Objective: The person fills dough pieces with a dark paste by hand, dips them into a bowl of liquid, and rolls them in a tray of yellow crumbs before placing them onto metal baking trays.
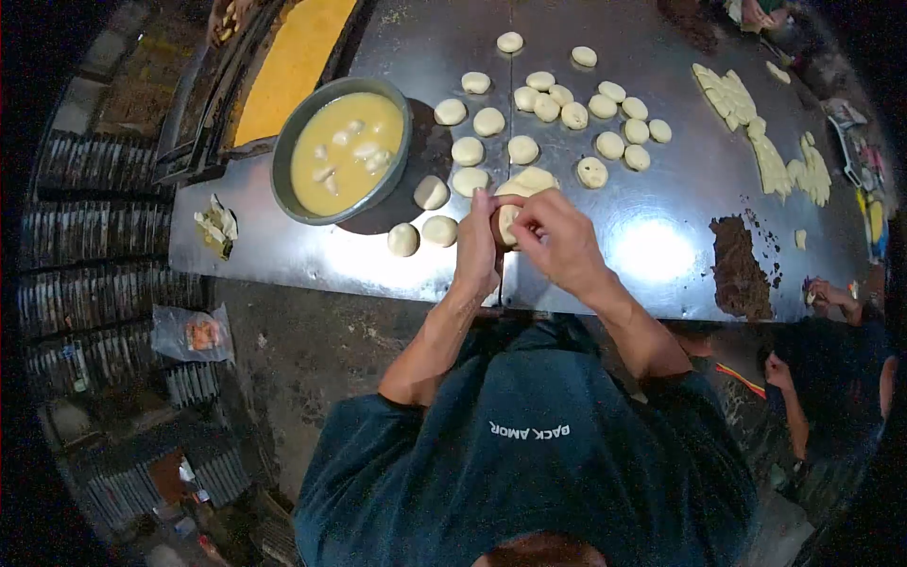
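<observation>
At the table's near edge, my left hand (478, 248) is upright against the left side of a pale dough ball (508, 225). My right hand (564, 238) curls over the ball's other side, fingers and thumb pinched together on it. Part of the ball is covered by my fingers. Just beyond my hands lie larger pale dough pieces (531, 180). To the left, close by, sit smooth dough balls, among them one (439, 231) beside my left hand. Several more dough balls (610, 145) spread over the metal table (435, 57) farther out.
A grey bowl (280, 180) of yellow liquid with pale lumps stands at left, near a yellow-filled tray (293, 71). Crumpled scraps (217, 227) lie at the left corner. Brown crumbly filling (740, 269) and cut dough (727, 94) lie at right, where another person (836, 378) works.
</observation>
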The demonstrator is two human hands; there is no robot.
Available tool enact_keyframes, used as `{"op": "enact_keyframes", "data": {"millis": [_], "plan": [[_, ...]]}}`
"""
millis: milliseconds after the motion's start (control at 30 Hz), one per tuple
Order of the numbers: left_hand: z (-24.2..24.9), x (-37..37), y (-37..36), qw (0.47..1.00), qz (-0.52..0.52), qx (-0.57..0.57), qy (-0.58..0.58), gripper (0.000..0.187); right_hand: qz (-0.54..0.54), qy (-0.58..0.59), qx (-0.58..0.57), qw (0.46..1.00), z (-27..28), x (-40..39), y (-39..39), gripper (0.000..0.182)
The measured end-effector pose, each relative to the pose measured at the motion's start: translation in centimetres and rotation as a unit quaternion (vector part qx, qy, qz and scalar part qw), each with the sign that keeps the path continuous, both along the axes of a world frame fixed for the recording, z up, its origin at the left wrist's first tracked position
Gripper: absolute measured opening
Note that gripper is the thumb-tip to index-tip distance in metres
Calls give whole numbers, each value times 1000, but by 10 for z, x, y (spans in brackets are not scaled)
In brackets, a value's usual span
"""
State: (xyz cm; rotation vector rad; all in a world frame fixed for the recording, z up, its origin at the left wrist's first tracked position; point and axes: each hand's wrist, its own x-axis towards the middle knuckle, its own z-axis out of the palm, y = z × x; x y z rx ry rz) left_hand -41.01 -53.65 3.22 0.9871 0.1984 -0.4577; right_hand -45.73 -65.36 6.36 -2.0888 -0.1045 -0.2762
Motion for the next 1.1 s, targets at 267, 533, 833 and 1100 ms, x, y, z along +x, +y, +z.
{"op": "enact_keyframes", "data": {"millis": [267, 533, 833, 1100], "plan": [[-35, -17, 34, 987, -87, 127, 35, 53, -2, -59, -177, 982, -19, -32, 63, 20], [-90, -24, 23, 672, -181, 477, -536, 39, -48, 120, -375, 918, -97, -113, -43, 17], [-121, 13, -5, 610, -165, 562, -534, 19, -131, 35, -191, 972, 18, -52, -61, 33], [-78, -41, 34, 769, -416, 422, -241, 34, -109, 95, -277, 950, -151, -59, -66, 46]]}}
